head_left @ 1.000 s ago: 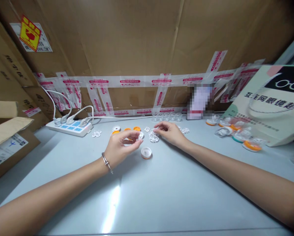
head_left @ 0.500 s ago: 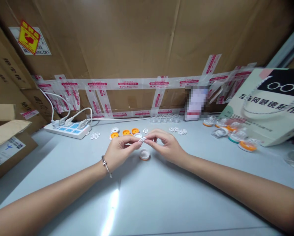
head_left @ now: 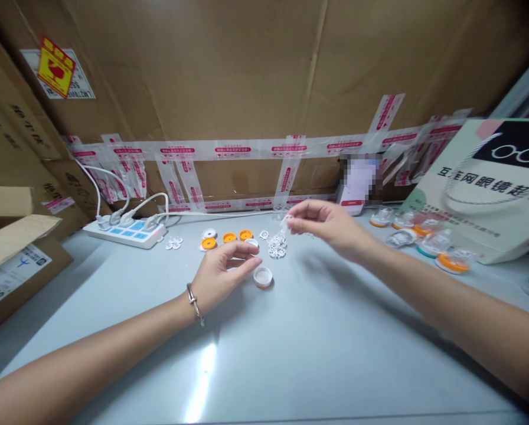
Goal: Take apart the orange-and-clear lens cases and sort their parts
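Note:
My left hand [head_left: 224,273] hovers over the table with thumb and fingers apart and nothing between them. Just right of its fingertips stands a small round white cap with an orange-brown base [head_left: 263,277]. Thumb and fingertips of my right hand [head_left: 324,227] are pinched on a small clear-white plastic piece [head_left: 285,222], whose exact kind is too blurred to tell. Below that piece lies a pile of white openwork plastic parts [head_left: 277,247]. Orange round caps [head_left: 229,238] and a white one [head_left: 208,234] sit behind my left hand. A single white openwork part [head_left: 264,235] lies near them.
A white power strip [head_left: 131,233] with plugs stands at the back left, near small white discs [head_left: 174,242]. Clear-domed pieces with coloured bases [head_left: 453,263] lie at right before a paper bag [head_left: 490,183]. A phone [head_left: 357,186] leans on the large cardboard box [head_left: 229,77].
My hands have parted. The left has let go of the small white piece both were fingering, and the right has moved up and right to the back row of clear pieces.

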A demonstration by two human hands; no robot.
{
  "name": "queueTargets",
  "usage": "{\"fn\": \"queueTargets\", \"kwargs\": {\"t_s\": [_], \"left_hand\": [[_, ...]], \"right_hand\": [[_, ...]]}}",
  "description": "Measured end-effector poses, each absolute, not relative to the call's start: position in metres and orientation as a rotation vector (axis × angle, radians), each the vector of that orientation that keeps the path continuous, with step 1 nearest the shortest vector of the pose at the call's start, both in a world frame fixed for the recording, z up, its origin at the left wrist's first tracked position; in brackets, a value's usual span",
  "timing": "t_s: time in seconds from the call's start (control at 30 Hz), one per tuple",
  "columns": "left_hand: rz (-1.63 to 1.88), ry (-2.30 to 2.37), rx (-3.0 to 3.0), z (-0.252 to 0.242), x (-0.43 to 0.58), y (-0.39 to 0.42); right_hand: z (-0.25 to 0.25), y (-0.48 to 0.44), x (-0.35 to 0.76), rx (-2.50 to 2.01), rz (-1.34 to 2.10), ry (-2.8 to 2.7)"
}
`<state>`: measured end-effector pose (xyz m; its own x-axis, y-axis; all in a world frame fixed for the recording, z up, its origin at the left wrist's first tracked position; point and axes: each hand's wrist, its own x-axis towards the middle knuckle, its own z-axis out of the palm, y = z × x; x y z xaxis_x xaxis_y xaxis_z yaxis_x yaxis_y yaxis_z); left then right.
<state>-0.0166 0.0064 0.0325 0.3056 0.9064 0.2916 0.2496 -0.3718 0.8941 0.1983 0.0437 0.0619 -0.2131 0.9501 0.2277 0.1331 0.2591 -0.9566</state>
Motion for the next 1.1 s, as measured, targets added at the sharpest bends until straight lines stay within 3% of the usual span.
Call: {"fn": "queueTargets", "kwargs": {"t_s": [0.27, 0.43, 0.77, 1.1], "left_hand": [[1.034, 1.084, 1.881, 0.031, -0.016, 0.007], [1.047, 1.127, 1.948, 0.031, -0.018, 0.01], [0.668, 1.208, 2.373, 0.028, -0.021, 0.007], [0.555, 1.297, 2.46, 0.021, -0.018, 0.006]], "right_hand": [[0.056, 0.097, 0.286, -1.639, 1.237, -1.69], [0.049, 0.101, 0.292, -1.753, 1.204, -1.859], [0.05, 0.105, 0.299, -1.951, 0.715, -2.095], [0.031, 0.031, 0.184, -1.137, 0.817, -2.374]]}}
